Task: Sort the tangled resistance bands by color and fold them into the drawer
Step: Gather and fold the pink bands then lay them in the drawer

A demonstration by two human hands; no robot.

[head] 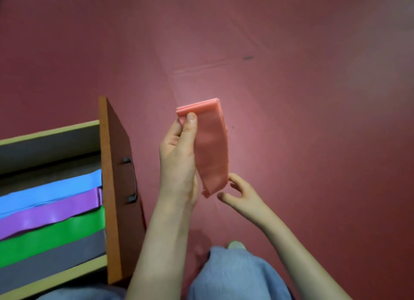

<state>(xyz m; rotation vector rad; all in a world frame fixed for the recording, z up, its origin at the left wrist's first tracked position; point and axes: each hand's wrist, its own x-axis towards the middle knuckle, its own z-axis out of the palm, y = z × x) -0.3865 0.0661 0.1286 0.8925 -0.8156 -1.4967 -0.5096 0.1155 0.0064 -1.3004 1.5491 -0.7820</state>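
Item 1, pink band (211,147): folded into a flat strip of several layers, held upright in the air over the red floor (302,98), just right of the open drawer (112,176) and not yet in it.

- Left hand (177,156): pinched the band's upper end, with the thumb pressed on the front just under the top fold and the other fingers (179,122) behind.
- Right hand (244,194): sat below the band's lower end, fingers spread and loosely curled, holding nothing. One fingertip lay at the lower corner; contact could not be told.

Items 2–5, stowed in the drawer, flat, lengthwise and side by side, far to near:

- blue band (56,191)
- purple band (51,216)
- green band (51,237)
- grey band (56,259)

Neighbouring edges overlapped slightly.

Status: judged nearly complete. Four colours were sorted and put away, and the pink was the only band seen outside the drawer. It was already folded and only needed laying in. The bare strip of drawer bottom beyond the blue band looked the likely place.
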